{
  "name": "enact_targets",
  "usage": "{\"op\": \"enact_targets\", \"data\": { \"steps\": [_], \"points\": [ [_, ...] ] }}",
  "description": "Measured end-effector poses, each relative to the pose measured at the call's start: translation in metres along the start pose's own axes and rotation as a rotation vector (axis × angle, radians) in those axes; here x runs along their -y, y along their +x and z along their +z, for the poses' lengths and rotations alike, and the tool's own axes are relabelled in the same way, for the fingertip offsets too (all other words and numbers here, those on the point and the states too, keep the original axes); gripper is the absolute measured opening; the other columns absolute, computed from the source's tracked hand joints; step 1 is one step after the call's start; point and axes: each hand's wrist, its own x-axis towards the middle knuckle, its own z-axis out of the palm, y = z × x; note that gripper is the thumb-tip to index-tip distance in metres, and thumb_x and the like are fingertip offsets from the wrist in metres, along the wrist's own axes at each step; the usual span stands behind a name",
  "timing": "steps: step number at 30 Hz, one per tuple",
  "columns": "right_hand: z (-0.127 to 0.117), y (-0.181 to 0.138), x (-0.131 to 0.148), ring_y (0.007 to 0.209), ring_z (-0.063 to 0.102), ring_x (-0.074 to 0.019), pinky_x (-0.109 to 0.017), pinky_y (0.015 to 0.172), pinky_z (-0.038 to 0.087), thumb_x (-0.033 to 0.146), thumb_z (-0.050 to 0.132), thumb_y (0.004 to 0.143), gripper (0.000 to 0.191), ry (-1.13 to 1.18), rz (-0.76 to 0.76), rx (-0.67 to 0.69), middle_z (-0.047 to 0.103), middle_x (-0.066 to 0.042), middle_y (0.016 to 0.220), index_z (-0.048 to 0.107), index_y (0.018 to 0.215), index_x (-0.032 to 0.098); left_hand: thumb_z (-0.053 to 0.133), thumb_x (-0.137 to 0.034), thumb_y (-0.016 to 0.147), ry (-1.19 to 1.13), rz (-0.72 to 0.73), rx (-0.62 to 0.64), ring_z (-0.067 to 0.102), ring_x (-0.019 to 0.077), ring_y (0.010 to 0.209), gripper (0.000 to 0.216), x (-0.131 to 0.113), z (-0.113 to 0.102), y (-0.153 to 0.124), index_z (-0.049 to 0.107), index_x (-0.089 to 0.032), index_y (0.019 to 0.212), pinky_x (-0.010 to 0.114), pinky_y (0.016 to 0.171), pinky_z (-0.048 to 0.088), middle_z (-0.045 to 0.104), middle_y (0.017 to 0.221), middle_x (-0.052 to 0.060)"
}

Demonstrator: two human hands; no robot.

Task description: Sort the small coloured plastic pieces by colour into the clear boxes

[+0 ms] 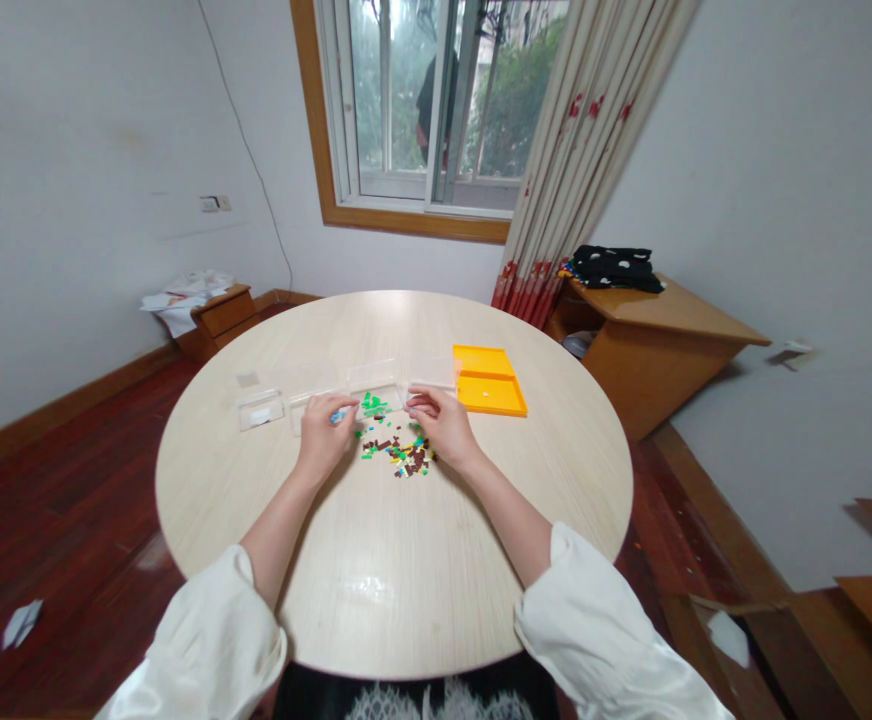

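Round table [391, 550], left hand [323, 435] and right hand [448, 428] curled beside green pieces [374, 405], grip unclear

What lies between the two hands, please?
The head view shows green pieces and a nearer multicoloured pile between the left hand and the right hand.

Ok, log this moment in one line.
left hand: beside green pieces | right hand: beside mixed loose pieces | hold: unclear | yellow case: open on table
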Motion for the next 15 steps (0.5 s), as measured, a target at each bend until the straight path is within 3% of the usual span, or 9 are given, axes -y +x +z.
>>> {"op": "enact_targets", "data": {
  "steps": [4,7,15],
  "points": [
    [0.008,-0.004,0.002,0.078,0.064,-0.0105,-0.027,0.077,0.052,0.012,0.056,0.071,0.036,0.102,0.047,0.012,0.063,-0.002,0.083,0.052,0.105,0.019,0.058,-0.025,0.077,-0.094,0.172,0.127,0.057,0.0195,0.086,0.013,-0.012,0.007,-0.008,0.069,-0.021,0.083,0.035,0.083,0.041,0.069,0.088,0.005],
    [0.013,-0.008,0.004,0.078,0.064,-0.0108,-0.026,0.077,0.052,0.01,0.056,0.07,0.042,0.144,0.072,0.026,0.063,-0.002,0.081,0.048,0.111,0.019,0.06,-0.023,0.077,-0.131,0.251,0.149,0.056,0.0192,0.084,0.014,-0.012,0.01,-0.01,0.069,-0.02,0.087,0.035,0.08,0.041,0.069,0.088,0.005],
    [0.024,-0.013,0.005,0.077,0.065,-0.0114,-0.026,0.074,0.053,0.007,0.052,0.073,0.059,0.167,0.15,0.075,0.066,-0.004,0.089,0.035,0.128,0.021,0.06,-0.022,0.077,-0.105,0.267,0.197,0.055,0.0191,0.082,0.012,-0.013,0.013,-0.012,0.069,-0.023,0.086,0.035,0.077,0.041,0.067,0.084,0.004]
  ]
}}
